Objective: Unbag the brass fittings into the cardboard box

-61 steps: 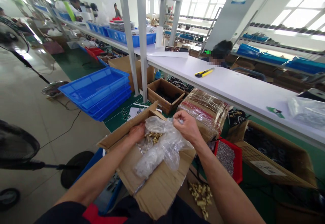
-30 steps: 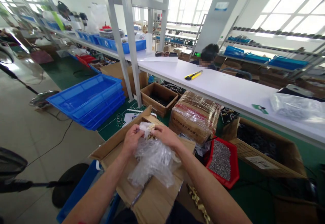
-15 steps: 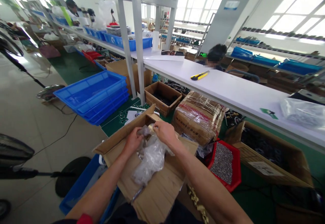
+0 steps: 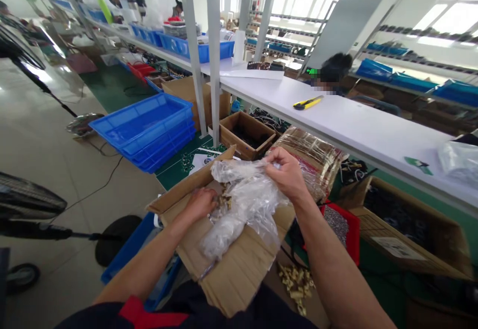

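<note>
A clear plastic bag spreads over an open cardboard box. My right hand is closed on the bag's gathered upper edge, lifting it to the right. Small brass-coloured metal parts show at the bag's left side, inside the box. Beside them my left hand is low in the box, fingers curled, their tips partly hidden. What those fingers hold, if anything, I cannot make out. More brass-coloured parts lie below the box, left of my right forearm.
Stacked blue trays stand left. A white bench crosses beyond the box, with a yellow utility knife on it. A red bin of small metal pieces and a carton of dark parts sit right. A fan stands left.
My right hand has moved right and up, stretching the bag away from my left hand. My left hand has lowered slightly, and the brass-coloured parts now show. The view has shifted.
</note>
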Demonstrator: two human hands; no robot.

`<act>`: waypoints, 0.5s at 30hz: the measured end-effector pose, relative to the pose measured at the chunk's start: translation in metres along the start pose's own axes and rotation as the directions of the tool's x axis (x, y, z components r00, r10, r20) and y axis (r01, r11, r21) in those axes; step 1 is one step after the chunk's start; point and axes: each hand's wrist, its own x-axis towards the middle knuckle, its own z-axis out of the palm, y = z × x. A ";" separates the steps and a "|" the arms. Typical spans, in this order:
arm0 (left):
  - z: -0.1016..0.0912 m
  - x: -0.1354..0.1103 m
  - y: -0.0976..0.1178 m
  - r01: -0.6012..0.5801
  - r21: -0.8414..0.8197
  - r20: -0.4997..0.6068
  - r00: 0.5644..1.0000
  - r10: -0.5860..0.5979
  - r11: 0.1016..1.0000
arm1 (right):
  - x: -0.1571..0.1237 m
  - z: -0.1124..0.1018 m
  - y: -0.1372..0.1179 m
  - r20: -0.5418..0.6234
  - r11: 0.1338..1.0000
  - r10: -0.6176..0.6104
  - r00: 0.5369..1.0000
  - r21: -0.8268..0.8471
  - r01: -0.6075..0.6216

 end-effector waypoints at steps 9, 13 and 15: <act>0.039 0.038 0.007 0.153 0.015 0.106 0.982 -0.154 0.988 | -0.033 -0.008 0.018 0.006 0.989 0.146 0.989 -0.033 -0.146; 0.045 0.039 0.009 0.190 -0.028 0.090 0.978 -0.187 0.981 | -0.036 -0.007 0.024 0.001 0.984 0.177 0.984 -0.022 -0.177; 0.045 0.035 0.013 0.179 -0.056 0.054 0.983 -0.176 0.982 | -0.037 -0.007 0.023 0.000 0.979 0.189 0.982 -0.083 -0.188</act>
